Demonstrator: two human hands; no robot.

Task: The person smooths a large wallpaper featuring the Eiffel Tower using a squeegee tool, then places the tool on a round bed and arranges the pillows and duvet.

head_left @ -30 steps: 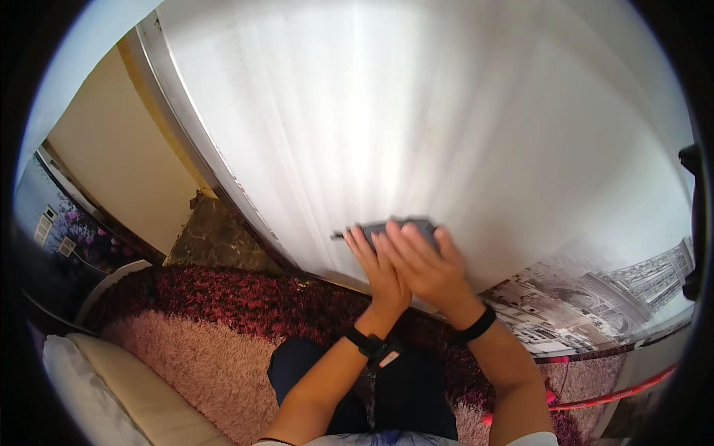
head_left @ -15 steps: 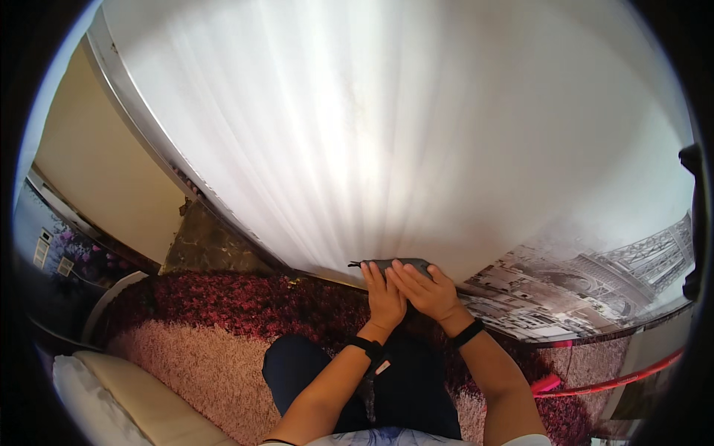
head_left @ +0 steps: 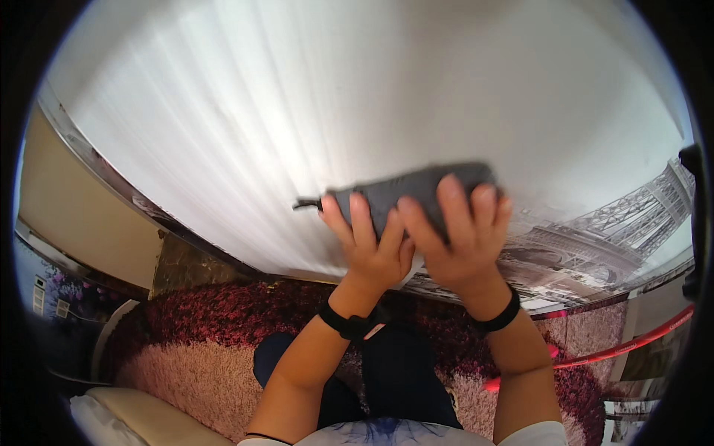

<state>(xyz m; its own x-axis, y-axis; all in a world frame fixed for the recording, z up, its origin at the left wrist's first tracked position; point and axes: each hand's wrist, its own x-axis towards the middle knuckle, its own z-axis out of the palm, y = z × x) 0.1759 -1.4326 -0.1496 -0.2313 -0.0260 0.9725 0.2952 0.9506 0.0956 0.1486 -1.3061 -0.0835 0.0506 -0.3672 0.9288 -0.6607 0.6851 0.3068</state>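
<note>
Between both hands is a long grey pouch (head_left: 424,183), soft-looking, with a short black cord or loop sticking out at its left end. It lies across the view over the white tabletop, its right end a little higher and blurred. My left hand (head_left: 375,249) holds the left half, fingers spread over the near face. My right hand (head_left: 465,241) is on the right half, fingers likewise spread. The pouch seems to be off the table. Its underside and what it contains are hidden. Black bands circle both wrists.
The white table (head_left: 201,97) has a printed tower picture (head_left: 595,230) at its right. Below is a dark red and pink shaggy rug (head_left: 193,357). A beige cushioned seat (head_left: 141,420) stands at lower left, a red curved tube (head_left: 632,344) at lower right.
Both hands have come up from the table's near edge with the pouch, which looks larger and nearer now. My fingers have spread, and the view has shifted slightly.
</note>
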